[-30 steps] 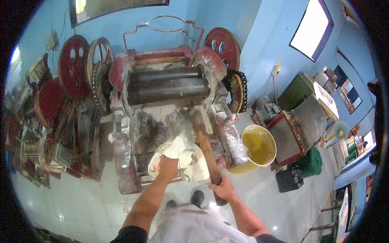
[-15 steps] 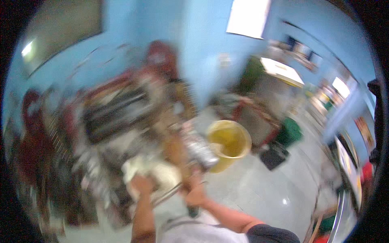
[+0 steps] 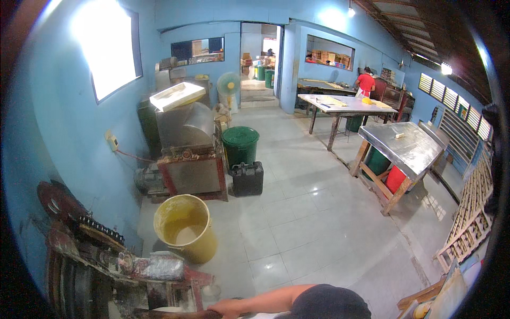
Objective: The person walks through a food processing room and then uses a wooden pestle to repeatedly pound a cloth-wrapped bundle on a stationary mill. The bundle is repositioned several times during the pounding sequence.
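Observation:
My right hand [image 3: 227, 308] is at the lower edge, beside the near end of a floury machine with a red frame [image 3: 199, 279]. Its fingers are largely cut off by the edge, so their grip is unclear. A dark brown, bar-like shape [image 3: 178, 313] runs along the edge and meets this hand. Just above that shape shows a thin pale strip [image 3: 171, 308], too little to name. On the machine's side are a chain [image 3: 101, 229] and a silvery wrapped part [image 3: 159, 266]. My left hand is out of view.
A yellow bucket [image 3: 204, 247] stands just beyond the machine. Farther off are a second machine [image 3: 192, 178], a black jerrycan [image 3: 247, 179] and a green drum [image 3: 240, 143]. A metal-topped table [image 3: 406, 146] is at right. A person in red [image 3: 365, 82] stands by the far tables.
My view has swung up and to the right, from the near machine toward the room. My left hand, earlier on a pale, dough-like mass, has left the picture.

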Motion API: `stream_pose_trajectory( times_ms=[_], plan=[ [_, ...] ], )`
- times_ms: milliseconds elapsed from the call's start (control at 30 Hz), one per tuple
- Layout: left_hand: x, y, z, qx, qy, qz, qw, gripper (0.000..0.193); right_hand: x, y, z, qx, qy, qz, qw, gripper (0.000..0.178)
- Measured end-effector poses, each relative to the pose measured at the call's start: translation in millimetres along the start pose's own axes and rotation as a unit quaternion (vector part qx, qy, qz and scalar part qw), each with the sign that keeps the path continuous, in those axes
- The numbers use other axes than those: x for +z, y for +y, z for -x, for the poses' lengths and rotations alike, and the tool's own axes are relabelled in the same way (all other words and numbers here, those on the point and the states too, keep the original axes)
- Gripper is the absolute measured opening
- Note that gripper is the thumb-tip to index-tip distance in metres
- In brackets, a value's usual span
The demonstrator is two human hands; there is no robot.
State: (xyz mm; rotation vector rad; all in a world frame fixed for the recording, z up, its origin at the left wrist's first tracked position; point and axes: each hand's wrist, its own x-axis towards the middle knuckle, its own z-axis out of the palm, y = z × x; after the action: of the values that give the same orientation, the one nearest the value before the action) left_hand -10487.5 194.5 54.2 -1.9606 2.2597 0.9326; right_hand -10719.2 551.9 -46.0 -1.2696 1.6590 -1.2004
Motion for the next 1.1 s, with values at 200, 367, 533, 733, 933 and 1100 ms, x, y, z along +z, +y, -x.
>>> stream_pose_trajectory(
  times_ms=[200,367,533,733,933,1100],
  plan=[
    [-71,22,30,0.119,0.047,0.105,0.986,0.067,-52,-118,-46,-0.052,0.035,0.062,0.996,0.063],
    [-7,27,-7,0.087,0.061,0.005,0.994,0.066,-105,-251,-104,-0.145,0.185,0.009,0.972,0.047],
    [24,-69,-24,0.052,0.176,0.079,0.98,0.057,-88,-390,-155,-0.421,0.271,-0.112,0.858,0.064],
    [17,28,5,-0.005,0.152,0.129,0.98,0.062,-35,-246,-168,-0.19,0.234,-0.065,0.951,0.063],
    [46,24,25,-0.024,0.238,0.093,0.967,0.059,18,-86,-100,0.199,-0.106,0.171,0.959,0.068],
    [40,0,61,0.041,0.229,0.13,0.964,0.052,-17,-221,-150,-0.072,0.056,0.148,0.985,0.069]
  ],
)
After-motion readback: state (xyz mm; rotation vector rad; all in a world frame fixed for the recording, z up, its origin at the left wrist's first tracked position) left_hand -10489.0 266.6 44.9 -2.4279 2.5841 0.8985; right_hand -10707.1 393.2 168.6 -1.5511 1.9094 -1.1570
